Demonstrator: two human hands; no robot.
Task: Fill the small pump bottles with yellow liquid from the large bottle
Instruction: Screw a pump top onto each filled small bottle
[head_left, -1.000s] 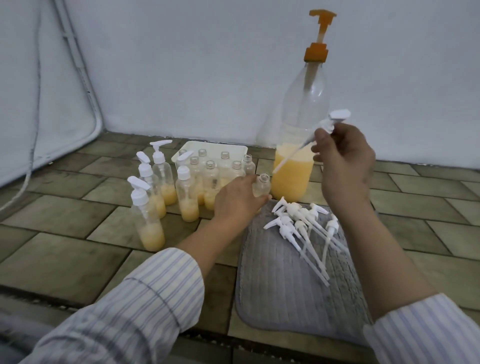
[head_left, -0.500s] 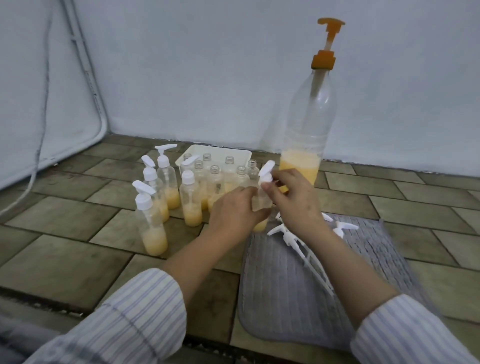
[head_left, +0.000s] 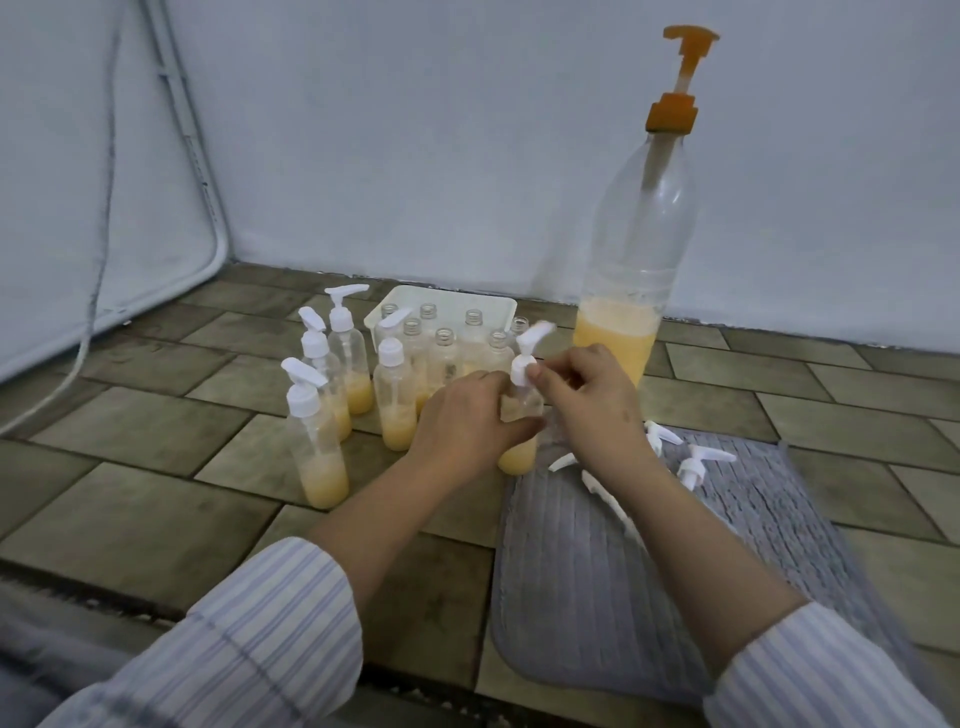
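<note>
left hand (head_left: 470, 423) wrapped round a small bottle (head_left: 521, 441) standing on the tiled floor (head_left: 156, 509), just off the mat's (head_left: 597, 582) far left corner, yellow showing at its base. right hand (head_left: 589, 400) up top, fingers pinching the collar of a white pump (head_left: 527, 353) seated on the bottle's neck, nozzle pointing right. big bottle (head_left: 631, 291) upright behind the hands near the wall, orange pump on top, yellow liquid filling only the bottom part. to the left, four capped bottles (head_left: 317, 441) standing on the tiles, each with a shallow layer of yellow. behind those, open-necked bottles (head_left: 447, 348) clustered in front of and in a white tray (head_left: 400, 299) near the wall. loose pumps (head_left: 701, 462) lying on the grey mat's far end, partly hidden under the right forearm. striped sleeves (head_left: 260, 639) at the near edge. white cable (head_left: 98, 249) hanging down the left wall to the floor.
</note>
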